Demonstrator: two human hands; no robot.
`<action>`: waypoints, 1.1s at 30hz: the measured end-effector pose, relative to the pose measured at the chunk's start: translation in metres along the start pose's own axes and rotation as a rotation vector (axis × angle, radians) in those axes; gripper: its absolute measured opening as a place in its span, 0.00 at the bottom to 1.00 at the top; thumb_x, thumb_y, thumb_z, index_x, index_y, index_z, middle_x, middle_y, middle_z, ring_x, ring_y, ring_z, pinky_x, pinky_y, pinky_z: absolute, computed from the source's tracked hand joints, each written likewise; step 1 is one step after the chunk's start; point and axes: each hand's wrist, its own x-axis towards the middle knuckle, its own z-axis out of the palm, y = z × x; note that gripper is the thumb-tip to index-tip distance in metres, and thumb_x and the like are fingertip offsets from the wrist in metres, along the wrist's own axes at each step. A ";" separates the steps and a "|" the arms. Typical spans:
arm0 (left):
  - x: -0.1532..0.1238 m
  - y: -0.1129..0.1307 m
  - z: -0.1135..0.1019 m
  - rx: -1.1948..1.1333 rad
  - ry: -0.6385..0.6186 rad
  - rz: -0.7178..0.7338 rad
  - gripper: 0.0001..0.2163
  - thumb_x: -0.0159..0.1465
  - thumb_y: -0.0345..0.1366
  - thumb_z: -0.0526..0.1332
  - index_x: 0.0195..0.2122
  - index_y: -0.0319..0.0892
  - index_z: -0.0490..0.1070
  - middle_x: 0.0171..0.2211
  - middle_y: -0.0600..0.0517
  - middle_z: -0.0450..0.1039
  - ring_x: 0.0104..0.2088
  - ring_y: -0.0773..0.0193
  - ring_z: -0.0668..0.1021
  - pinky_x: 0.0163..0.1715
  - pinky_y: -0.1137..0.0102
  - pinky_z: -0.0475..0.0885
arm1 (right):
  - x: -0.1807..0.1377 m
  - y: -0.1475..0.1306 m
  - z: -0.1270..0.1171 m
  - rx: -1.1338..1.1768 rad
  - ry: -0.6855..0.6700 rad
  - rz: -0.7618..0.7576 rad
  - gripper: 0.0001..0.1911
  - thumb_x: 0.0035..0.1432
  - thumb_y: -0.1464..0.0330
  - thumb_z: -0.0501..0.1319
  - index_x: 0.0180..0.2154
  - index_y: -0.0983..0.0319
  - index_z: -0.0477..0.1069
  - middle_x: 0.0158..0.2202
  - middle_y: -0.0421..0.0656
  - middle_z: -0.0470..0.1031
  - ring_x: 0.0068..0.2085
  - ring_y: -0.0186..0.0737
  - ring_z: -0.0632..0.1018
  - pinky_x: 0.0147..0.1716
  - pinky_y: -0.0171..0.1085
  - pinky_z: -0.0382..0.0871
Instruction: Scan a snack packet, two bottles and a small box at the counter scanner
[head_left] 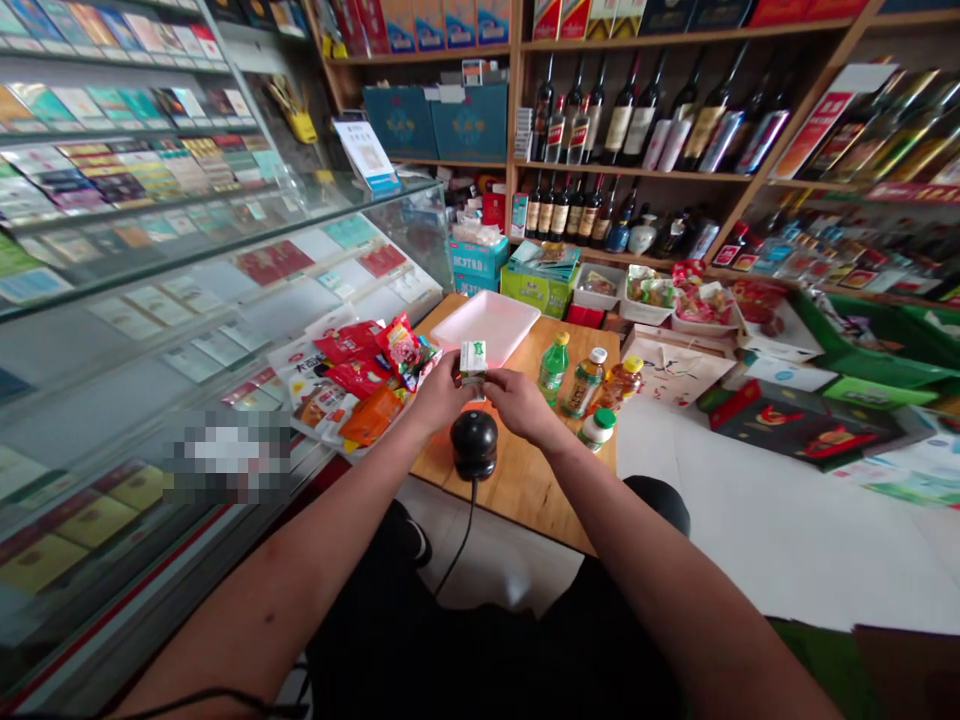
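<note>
The person sits at a small light wooden worktop (pixel 525 480) and grips a small white-and-green carton (pixel 473 360) between both hands. The left hand (pixel 441 395) is closed on the carton's left side, and the right hand (pixel 517 402) pinches its right side with the fingers curled in. The carton is upright, lifted off the wood, directly above a round black scanner dome (pixel 474 443) that stands on the worktop with a black cable (pixel 457 545) trailing off the near edge.

Just left of the hands lies a heap of red and orange snack packets (pixel 360 385). Beyond the carton rests an empty white plastic tray (pixel 487 325). To the right stand a green bottle with a yellow cap (pixel 553 367) and two amber drink bottles (pixel 604 382), with a small white bottle with a green cap (pixel 598 428) near the edge. A glass display counter (pixel 187 300) runs along the left, and wooden shelves of dark wine bottles (pixel 637 120) fill the back wall.
</note>
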 end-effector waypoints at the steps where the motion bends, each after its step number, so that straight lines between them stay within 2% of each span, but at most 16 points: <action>1: 0.004 -0.004 -0.001 0.007 0.006 -0.001 0.23 0.52 0.29 0.67 0.50 0.39 0.70 0.48 0.44 0.77 0.46 0.56 0.80 0.48 0.62 0.74 | 0.005 0.005 0.001 0.003 -0.008 0.014 0.15 0.64 0.70 0.56 0.44 0.63 0.81 0.35 0.42 0.79 0.35 0.37 0.75 0.41 0.37 0.68; 6: 0.018 -0.023 -0.003 0.072 0.011 -0.038 0.23 0.50 0.28 0.66 0.48 0.38 0.71 0.45 0.45 0.77 0.42 0.58 0.79 0.45 0.63 0.74 | 0.026 0.029 0.012 0.027 -0.028 0.057 0.14 0.63 0.70 0.56 0.43 0.63 0.81 0.37 0.42 0.81 0.34 0.35 0.75 0.41 0.36 0.69; 9: 0.023 -0.035 -0.004 0.118 0.032 -0.076 0.23 0.50 0.30 0.67 0.49 0.38 0.72 0.44 0.46 0.77 0.42 0.56 0.79 0.44 0.62 0.74 | 0.033 0.039 0.018 0.035 -0.023 0.080 0.14 0.63 0.70 0.57 0.42 0.63 0.81 0.35 0.42 0.80 0.33 0.35 0.76 0.40 0.35 0.69; 16: 0.021 -0.054 -0.005 0.091 0.061 -0.147 0.20 0.53 0.33 0.67 0.48 0.39 0.73 0.43 0.47 0.78 0.44 0.54 0.79 0.44 0.61 0.74 | 0.043 0.050 0.023 -0.050 -0.029 0.151 0.12 0.61 0.67 0.59 0.36 0.64 0.81 0.27 0.40 0.77 0.31 0.35 0.75 0.34 0.32 0.66; 20: 0.021 -0.058 -0.005 0.109 0.071 -0.154 0.18 0.53 0.32 0.67 0.46 0.39 0.73 0.42 0.47 0.78 0.42 0.54 0.79 0.43 0.61 0.74 | 0.045 0.054 0.028 -0.062 -0.015 0.143 0.11 0.61 0.67 0.60 0.34 0.64 0.81 0.27 0.40 0.77 0.32 0.35 0.75 0.35 0.33 0.66; 23: 0.022 -0.053 -0.006 0.145 0.077 -0.143 0.19 0.52 0.31 0.67 0.46 0.39 0.72 0.42 0.48 0.78 0.43 0.54 0.79 0.43 0.61 0.74 | 0.044 0.054 0.029 -0.063 -0.017 0.152 0.11 0.60 0.68 0.60 0.33 0.65 0.80 0.26 0.40 0.76 0.30 0.35 0.74 0.34 0.33 0.66; 27: 0.024 -0.033 -0.002 0.199 0.067 -0.087 0.20 0.52 0.30 0.67 0.47 0.39 0.71 0.42 0.47 0.78 0.43 0.54 0.79 0.44 0.61 0.74 | 0.038 0.047 0.022 -0.048 0.035 0.149 0.12 0.61 0.66 0.60 0.36 0.64 0.81 0.28 0.41 0.77 0.32 0.37 0.76 0.35 0.34 0.66; 33: 0.023 -0.003 0.028 0.139 0.038 -0.044 0.25 0.51 0.25 0.67 0.52 0.40 0.69 0.50 0.45 0.77 0.48 0.54 0.80 0.49 0.61 0.75 | 0.009 0.036 -0.003 0.005 0.196 0.187 0.14 0.62 0.64 0.60 0.41 0.64 0.80 0.35 0.45 0.81 0.35 0.39 0.77 0.37 0.36 0.67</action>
